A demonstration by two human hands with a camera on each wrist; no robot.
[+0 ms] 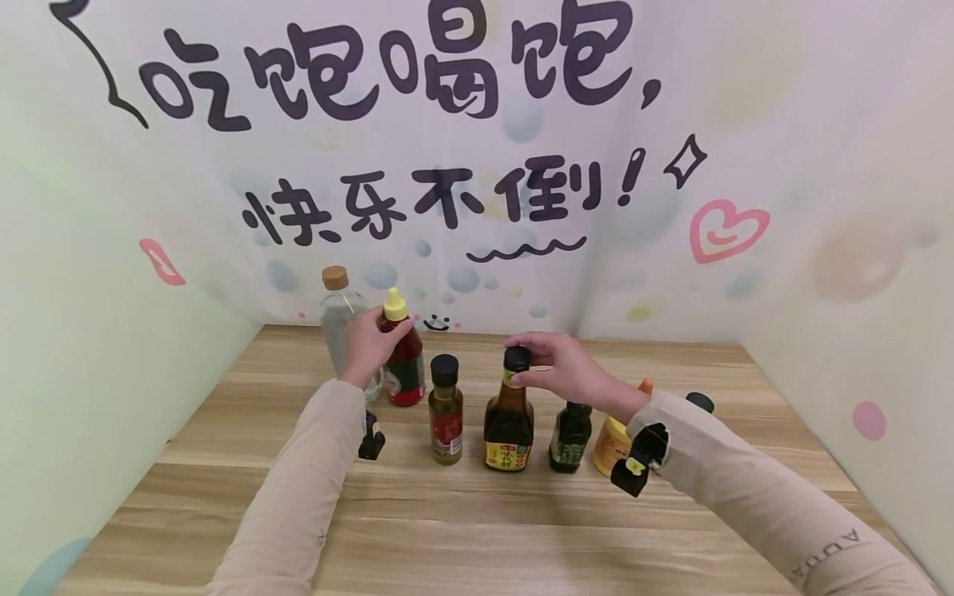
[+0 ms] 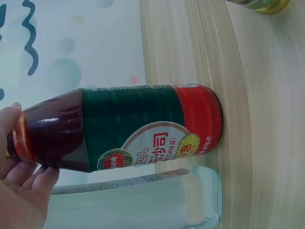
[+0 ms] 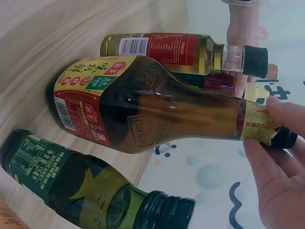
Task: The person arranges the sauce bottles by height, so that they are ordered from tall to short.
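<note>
Hands each closed round the upper end of a bottle, with no wider opening than the neck inside the grip. In the left hand (image 1: 370, 343): the ketchup bottle (image 1: 403, 364), held with thumb and curled fingers at its neck, just below the yellow cap (image 1: 395, 306). In the right hand (image 1: 562, 364): the soy sauce bottle (image 1: 510, 418), pinched between thumb and fingers at the neck and black cap (image 1: 517, 358). Ketchup bottle at the rear left of the wooden table (image 1: 477, 530), just beside the clear bottle (image 1: 338, 323); upright, long axis near vertical, nozzle upward. Soy sauce bottle near the middle, between the red-labelled bottle (image 1: 446, 422) and the small dark bottle (image 1: 571, 439); likewise upright, cap upward, base at table level, long axis near vertical, yellow label toward the wearer of the head camera. Farther right, partly behind the right forearm: a yellow container (image 1: 613, 447).
</note>
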